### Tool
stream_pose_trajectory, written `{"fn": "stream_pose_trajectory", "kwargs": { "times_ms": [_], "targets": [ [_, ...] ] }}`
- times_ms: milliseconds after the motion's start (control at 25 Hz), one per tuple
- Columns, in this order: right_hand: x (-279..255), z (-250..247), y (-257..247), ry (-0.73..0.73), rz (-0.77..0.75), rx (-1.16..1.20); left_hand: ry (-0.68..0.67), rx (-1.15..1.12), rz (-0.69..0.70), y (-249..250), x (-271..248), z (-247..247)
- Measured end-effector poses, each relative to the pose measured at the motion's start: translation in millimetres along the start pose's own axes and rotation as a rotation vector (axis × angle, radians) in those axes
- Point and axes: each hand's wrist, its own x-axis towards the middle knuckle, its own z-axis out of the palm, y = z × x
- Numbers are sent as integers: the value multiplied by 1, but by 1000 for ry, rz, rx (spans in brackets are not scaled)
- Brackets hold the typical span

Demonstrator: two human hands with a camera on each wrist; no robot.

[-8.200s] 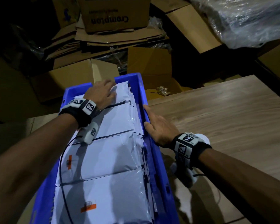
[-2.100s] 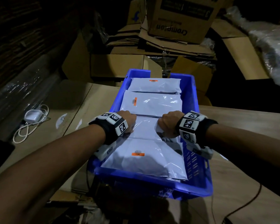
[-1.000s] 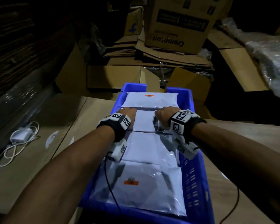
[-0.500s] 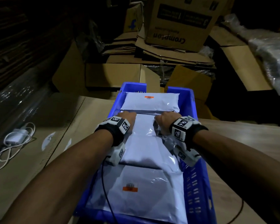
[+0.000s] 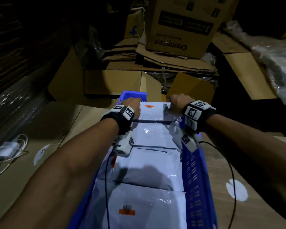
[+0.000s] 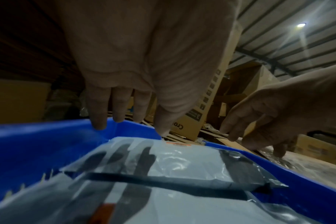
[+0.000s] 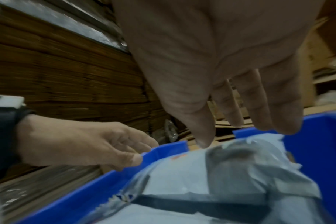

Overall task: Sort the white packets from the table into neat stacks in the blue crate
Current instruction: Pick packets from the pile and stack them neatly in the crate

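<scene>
far white glossy plastic packet (image 5: 153,111) lies crosswise at far end of blue plastic crate (image 5: 196,176), between left hand (image 5: 132,104) and right hand (image 5: 176,103) (both equally near), fingers relaxed, grasping nothing.

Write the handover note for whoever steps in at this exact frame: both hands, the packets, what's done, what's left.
Left hand: open, fingers straight, over the far left corner of the blue crate, holding nothing.
Right hand: open, fingers loose, over the far right corner, holding nothing.
Packets: white packets lie in a row of stacks that fills the crate; the far packet sits between the hands.
Done: the stacks look neat.
Left: no loose packets show on the table; check outside the views, square up the far stack if needed.
</scene>
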Motion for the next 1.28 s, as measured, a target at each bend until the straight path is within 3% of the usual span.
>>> {"fn": "stream_pose_trajectory", "kwargs": {
  "times_ms": [360,720,1000,1280],
  "targets": [
    [39,40,8,-89,5,-6,-73,74,-36,-5,33,30],
    [44,53,5,-92,-10,-14,-90,73,-101,-2,35,41],
    [34,32,11,-56,-9,25,-175,72,-99,-3,22,14],
    [-24,-18,21,6,-15,68,20,43,-18,25,-50,-63]
  ]
}}
